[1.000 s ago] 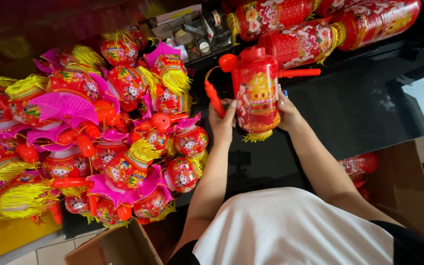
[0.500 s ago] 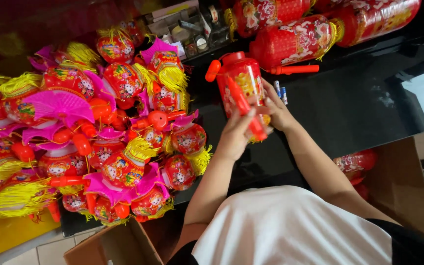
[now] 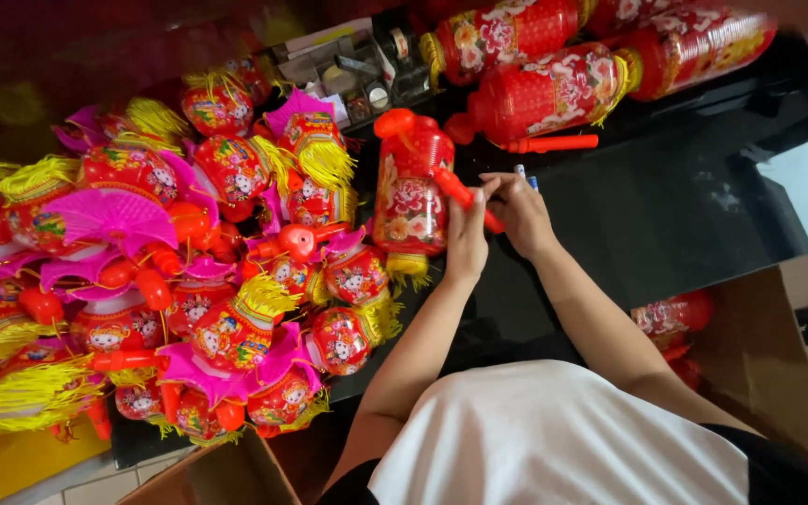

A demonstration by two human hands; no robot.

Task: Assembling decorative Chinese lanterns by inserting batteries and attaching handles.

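Both hands meet at one red cylindrical lantern (image 3: 411, 192), which lies on the black tabletop (image 3: 685, 215) just right of the lantern heap. Left hand (image 3: 467, 238) is closed against the lantern's right side, fingers curled round its red plastic handle stick (image 3: 465, 198). Right hand (image 3: 519, 210) pinches the lower end of the same stick, fingertips drawn narrow. The lantern carries a floral print, a red cap at its far end and a yellow tassel (image 3: 411, 269) at its near end.

Surroundings, by size: the tabletop spans the frame. A heap of small round lanterns (image 3: 189, 271) with pink fans and yellow tassels covers its left half, touching the held lantern. Three large red cylindrical lanterns (image 3: 554, 89) lie along the far edge, well apart from the hands. An open cardboard box (image 3: 759, 365) stands at lower right, holding more red lanterns. A second box edge (image 3: 208, 477) shows at the bottom. A tray of small desk items (image 3: 357, 75) sits at the far edge.
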